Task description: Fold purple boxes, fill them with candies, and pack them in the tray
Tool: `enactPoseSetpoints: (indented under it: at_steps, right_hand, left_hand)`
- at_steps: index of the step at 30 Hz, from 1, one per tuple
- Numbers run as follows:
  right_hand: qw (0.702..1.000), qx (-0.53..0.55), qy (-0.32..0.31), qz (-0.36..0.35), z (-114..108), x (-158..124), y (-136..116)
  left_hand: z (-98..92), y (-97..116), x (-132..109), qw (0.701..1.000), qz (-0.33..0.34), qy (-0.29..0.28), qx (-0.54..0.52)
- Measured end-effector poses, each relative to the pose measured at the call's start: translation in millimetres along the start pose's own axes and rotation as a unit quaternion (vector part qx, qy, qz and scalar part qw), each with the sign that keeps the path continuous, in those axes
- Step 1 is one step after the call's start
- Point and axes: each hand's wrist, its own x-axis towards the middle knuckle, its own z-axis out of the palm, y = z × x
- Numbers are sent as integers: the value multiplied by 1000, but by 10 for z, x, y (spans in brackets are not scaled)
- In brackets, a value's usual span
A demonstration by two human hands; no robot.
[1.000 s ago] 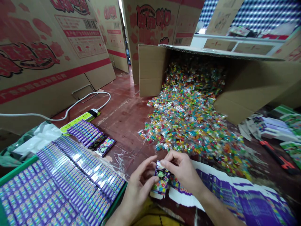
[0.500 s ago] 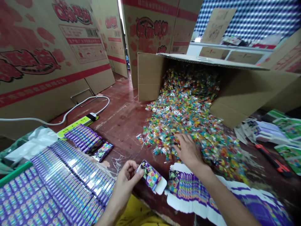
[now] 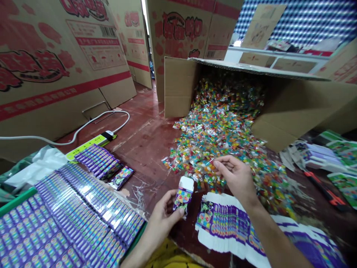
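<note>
My left hand (image 3: pixel 164 212) grips a small purple printed carton (image 3: pixel 183 196), held upright with its white flap open at the top. My right hand (image 3: pixel 237 175) hovers just above the near edge of a big heap of clear candy packets (image 3: pixel 223 141), its fingers pinched on one small packet (image 3: pixel 212 163). Just below my right wrist lies a fanned stack of flat purple cartons (image 3: pixel 223 223) on the red floor.
The candy spills out of a large cardboard box (image 3: pixel 290 100) lying on its side. Rows of filled purple cartons (image 3: pixel 69 216) pack a green tray at the lower left. A power strip (image 3: pixel 89 145) with a white cable, tall printed cartons (image 3: pixel 55 63) and a red-handled cutter (image 3: pixel 323 186) surround the spot.
My right hand left the carton, reached into the candy heap and now lifts back with a packet pinched. My left hand turned the carton upright, flap open.
</note>
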Motion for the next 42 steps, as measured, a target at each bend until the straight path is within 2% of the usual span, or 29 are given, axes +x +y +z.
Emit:
enactPoseSetpoints:
  at_steps: [2,5,10,13,15,19,23,28,34,37,42]
  right_hand:
    - [998,55,-7,14,63,-126,-172]
    - [999,5,-36,-20,152,-259,-340]
    - [981,-122,-87,-127,228,-295,-387]
    - [973,-116,-133,-148,222,-305,-397]
    - [977,-62,-157,-129,206,-337,-396]
    - [985,65,-152,-50,218,-464,-320]
    - [978,133,-158,15,309,-601,-240]
    - [984,122,-131,-15,382,-662,-261]
    - [977,184,-110,16,433,-680,-246]
    - [966,210,-141,41,435,-636,-268]
    - [937,232,-210,155,411,-498,-308]
  left_hand:
    - [61,11,8,999,20,-25,32]
    - [136,42,-6,997,42,-23,58]
    - [185,73,-31,995,65,-11,69]
    - [201,86,-32,997,61,-6,45]
    - [223,102,-39,998,66,7,1]
    - [281,134,-77,993,94,39,-61]
    - [297,104,-117,994,91,15,-61]
    - [249,62,-132,996,78,-31,-37]
    - [268,118,-146,995,76,3,-62]
    - [287,96,-154,994,81,16,-76]
    - [223,52,-164,995,97,35,-4]
